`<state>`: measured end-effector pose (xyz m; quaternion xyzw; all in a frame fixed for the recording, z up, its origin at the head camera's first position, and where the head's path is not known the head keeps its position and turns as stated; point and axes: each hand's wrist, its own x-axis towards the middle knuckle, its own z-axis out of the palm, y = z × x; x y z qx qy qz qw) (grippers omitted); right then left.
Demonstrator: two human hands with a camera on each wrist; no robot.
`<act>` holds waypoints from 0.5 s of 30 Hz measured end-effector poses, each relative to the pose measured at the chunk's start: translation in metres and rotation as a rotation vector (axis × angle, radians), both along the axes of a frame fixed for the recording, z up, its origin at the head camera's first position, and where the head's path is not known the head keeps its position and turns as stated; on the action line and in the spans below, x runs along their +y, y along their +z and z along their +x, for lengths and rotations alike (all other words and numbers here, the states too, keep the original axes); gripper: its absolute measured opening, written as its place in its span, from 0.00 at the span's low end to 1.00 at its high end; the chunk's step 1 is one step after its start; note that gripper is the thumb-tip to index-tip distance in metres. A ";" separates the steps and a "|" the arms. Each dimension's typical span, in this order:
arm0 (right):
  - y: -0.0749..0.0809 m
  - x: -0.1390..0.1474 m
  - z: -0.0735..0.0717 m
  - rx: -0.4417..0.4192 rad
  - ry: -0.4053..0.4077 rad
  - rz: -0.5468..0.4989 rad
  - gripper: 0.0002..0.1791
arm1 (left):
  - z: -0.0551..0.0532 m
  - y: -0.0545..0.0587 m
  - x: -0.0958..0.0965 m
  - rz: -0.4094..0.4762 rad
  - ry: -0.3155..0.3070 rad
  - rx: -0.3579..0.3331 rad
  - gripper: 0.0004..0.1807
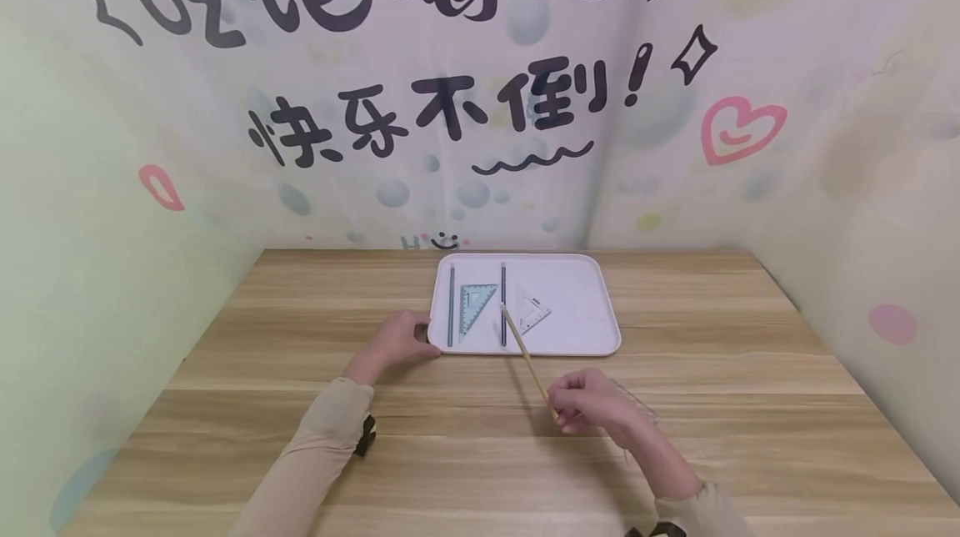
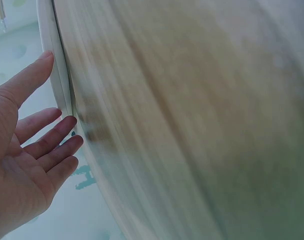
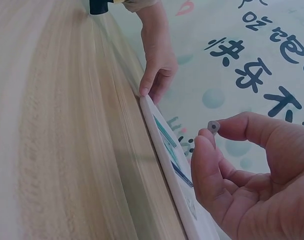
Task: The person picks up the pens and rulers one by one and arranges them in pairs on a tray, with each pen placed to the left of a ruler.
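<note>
A white tray (image 1: 581, 320) lies at the back of the table. My left hand (image 1: 397, 341) touches its near left corner, the thumb at the rim and the other fingers fairly straight, as the left wrist view shows. My right hand (image 1: 588, 404), right of centre in front of the tray, pinches a yellow pencil (image 1: 528, 362) between thumb and fingers. Its far end reaches over the tray. Inside the tray lie a grey-green pencil (image 1: 451, 303), a bluish set square (image 1: 468, 308), a dark pencil (image 1: 503, 283) and a small clear set square (image 1: 536, 316).
Beside my right wrist, a clear thin object (image 1: 636, 400) lies on the wooden table (image 1: 450, 454), partly hidden by the hand. A printed cloth wall (image 1: 487, 212) stands directly behind the tray and along both sides.
</note>
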<state>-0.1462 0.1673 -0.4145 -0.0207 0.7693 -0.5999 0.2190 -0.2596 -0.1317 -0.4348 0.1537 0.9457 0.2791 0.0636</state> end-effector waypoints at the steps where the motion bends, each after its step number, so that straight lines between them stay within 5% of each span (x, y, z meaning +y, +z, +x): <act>1: 0.000 0.001 -0.001 0.002 -0.001 0.002 0.13 | 0.000 0.000 0.000 0.000 0.000 -0.001 0.21; 15: 0.004 0.007 -0.010 0.002 -0.070 -0.014 0.13 | 0.001 0.001 0.001 0.008 -0.006 -0.011 0.20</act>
